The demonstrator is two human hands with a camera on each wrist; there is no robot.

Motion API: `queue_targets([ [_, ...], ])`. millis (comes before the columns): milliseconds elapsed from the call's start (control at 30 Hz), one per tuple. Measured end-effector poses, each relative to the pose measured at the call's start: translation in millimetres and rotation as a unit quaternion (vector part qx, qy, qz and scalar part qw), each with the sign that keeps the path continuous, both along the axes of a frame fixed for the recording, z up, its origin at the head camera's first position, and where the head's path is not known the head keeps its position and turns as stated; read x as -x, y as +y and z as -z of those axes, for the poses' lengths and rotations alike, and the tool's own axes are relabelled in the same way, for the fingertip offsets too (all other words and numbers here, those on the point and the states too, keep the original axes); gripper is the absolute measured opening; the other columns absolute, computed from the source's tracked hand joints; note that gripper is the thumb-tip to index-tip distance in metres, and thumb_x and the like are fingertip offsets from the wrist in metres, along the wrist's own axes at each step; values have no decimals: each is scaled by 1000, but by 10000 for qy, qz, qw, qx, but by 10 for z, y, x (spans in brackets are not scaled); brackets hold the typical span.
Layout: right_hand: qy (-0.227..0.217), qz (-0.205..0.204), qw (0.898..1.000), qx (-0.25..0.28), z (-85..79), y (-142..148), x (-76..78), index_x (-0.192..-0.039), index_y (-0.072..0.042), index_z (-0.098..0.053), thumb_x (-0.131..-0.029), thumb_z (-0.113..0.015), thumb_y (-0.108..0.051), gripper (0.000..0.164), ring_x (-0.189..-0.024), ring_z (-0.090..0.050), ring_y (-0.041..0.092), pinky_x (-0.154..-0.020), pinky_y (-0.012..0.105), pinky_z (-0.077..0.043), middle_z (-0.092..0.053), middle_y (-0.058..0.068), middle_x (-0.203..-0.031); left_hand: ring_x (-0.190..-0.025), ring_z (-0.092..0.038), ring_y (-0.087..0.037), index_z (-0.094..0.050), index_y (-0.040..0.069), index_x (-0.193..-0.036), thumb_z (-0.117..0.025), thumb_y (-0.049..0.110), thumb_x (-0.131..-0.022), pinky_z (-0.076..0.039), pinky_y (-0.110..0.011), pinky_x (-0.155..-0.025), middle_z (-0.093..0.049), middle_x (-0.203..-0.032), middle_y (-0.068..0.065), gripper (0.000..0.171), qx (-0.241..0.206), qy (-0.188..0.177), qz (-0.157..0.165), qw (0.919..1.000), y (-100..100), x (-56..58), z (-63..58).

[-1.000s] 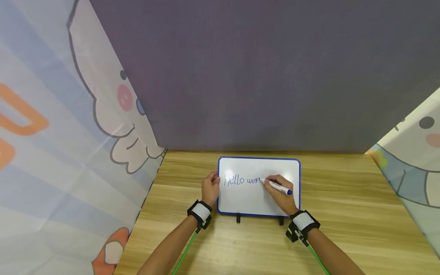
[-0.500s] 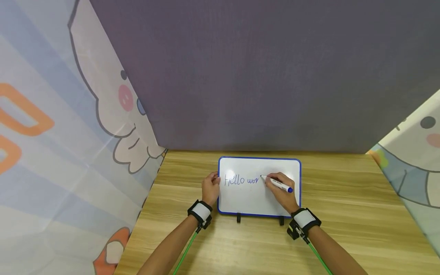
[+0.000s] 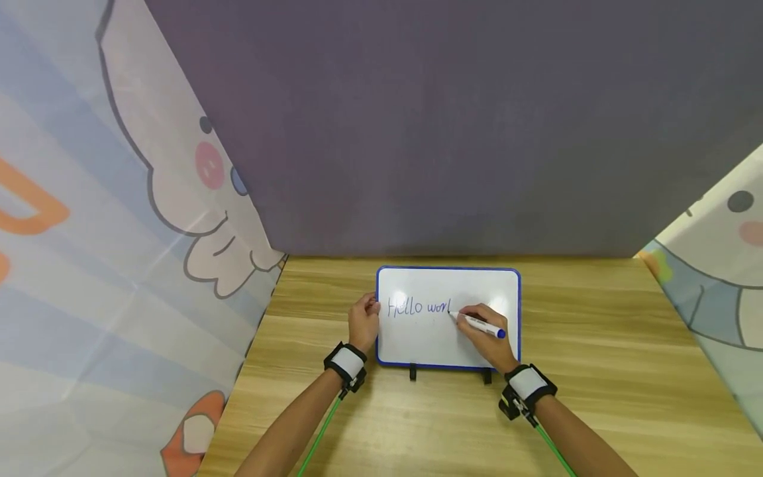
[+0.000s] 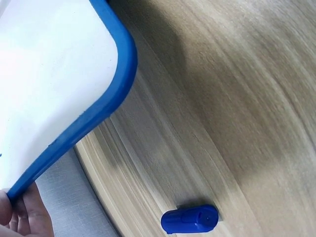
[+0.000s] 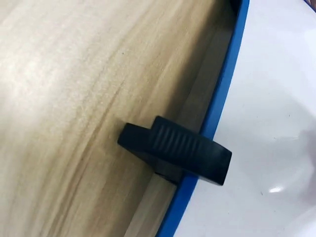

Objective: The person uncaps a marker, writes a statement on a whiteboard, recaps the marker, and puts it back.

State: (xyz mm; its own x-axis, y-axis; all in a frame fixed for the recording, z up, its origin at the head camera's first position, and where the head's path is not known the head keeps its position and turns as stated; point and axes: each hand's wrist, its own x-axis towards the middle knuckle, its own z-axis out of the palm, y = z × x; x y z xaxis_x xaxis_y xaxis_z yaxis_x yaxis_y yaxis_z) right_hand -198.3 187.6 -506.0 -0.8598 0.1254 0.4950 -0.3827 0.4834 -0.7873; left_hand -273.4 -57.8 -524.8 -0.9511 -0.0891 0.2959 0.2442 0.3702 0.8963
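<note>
A whiteboard (image 3: 417, 344) with a blue rim is propped up on black stand feet (image 3: 412, 372). Handwritten blue letters (image 3: 411, 307) across it read "Hello worl". My left hand (image 3: 363, 322) pinches the board's left edge; in the left wrist view its thumb is on the front face and the fingers (image 4: 34, 210) go behind the rim. Between the fingertips of my right hand (image 3: 491, 341) is a white marker (image 3: 481, 324) with a blue rear end. Its dark tip meets the board at the bottom of the last letter. Neither the right hand's fingers nor the marker shows in the right wrist view.
The board stands on a wood-grain table (image 3: 596, 331). A grey panel (image 3: 441, 132) rises behind it, and printed cartoon sheets (image 3: 137, 298) hang at both sides. On the tabletop in the left wrist view is a small blue plastic piece (image 4: 190, 219). Green cables (image 3: 322, 430) trail from both wristbands.
The marker tip lifted to the upper end of the last letter's place, then came down, leaving a new upright stroke, the "l". The left hand keeps its hold; the whole view shifted slightly.
</note>
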Motion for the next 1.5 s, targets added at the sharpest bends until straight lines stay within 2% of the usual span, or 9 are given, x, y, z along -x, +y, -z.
queue_targets([
  [200,5,53,9999,131,-35,11,-8,-89,4,-68,-79,-68,1,10,-78,-60,7,-71,9,-46,-67,12,-84,-81,-63,-28,-65,-7,-107,-55,-7,-85,-54,-36,-72,-67,-90,-21,24,32,-498,-44,9987,1,13,-18],
  [333,-49,143,9996,225,-59,31,-10,-89,4,-68,-80,-67,1,9,-77,-60,5,-68,10,-47,-67,12,-84,-82,-63,-26,-65,-6,-107,-55,-5,-86,-54,-35,-73,-67,-91,-20,24,45,-656,-76,9978,2,-4,-30],
  [533,-92,377,9992,101,-69,53,4,-89,3,-68,-81,-67,-2,10,-77,-58,2,-69,10,-46,-67,12,-83,-83,-63,-28,-65,-6,-107,-55,-5,-86,-54,-38,-74,-67,-91,-21,24,33,-626,-50,9980,-1,-25,-21],
  [733,-213,515,9984,63,-102,42,6,-88,2,-68,-80,-68,-3,9,-77,-57,3,-68,9,-45,-67,10,-82,-81,-63,-26,-65,-7,-107,-55,-6,-85,-54,-36,-72,-67,-90,-20,24,99,-541,-55,9985,4,-16,5],
  [1233,-206,307,9990,248,-63,63,15,-90,4,-68,-81,-67,-2,11,-78,-58,2,-71,10,-45,-67,11,-84,-83,-64,-28,-65,-6,-108,-55,-4,-87,-54,-39,-75,-67,-92,-21,24,61,-680,-81,9976,18,10,-13],
  [1367,-328,246,9989,230,-51,64,11,-90,3,-68,-81,-67,-3,11,-79,-57,1,-72,9,-45,-67,11,-84,-84,-64,-29,-65,-5,-108,-55,-4,-87,-54,-39,-76,-67,-93,-21,24,50,-694,-87,9975,17,16,-25],
  [1500,-334,245,9989,207,119,120,66,-89,-5,-69,-81,-69,-9,9,-80,-58,1,-72,9,-46,-67,5,-84,-84,-64,-28,-65,-5,-108,-55,-4,-87,-54,-39,-76,-67,-93,-20,24,62,-692,-89,9975,9,28,-25],
])
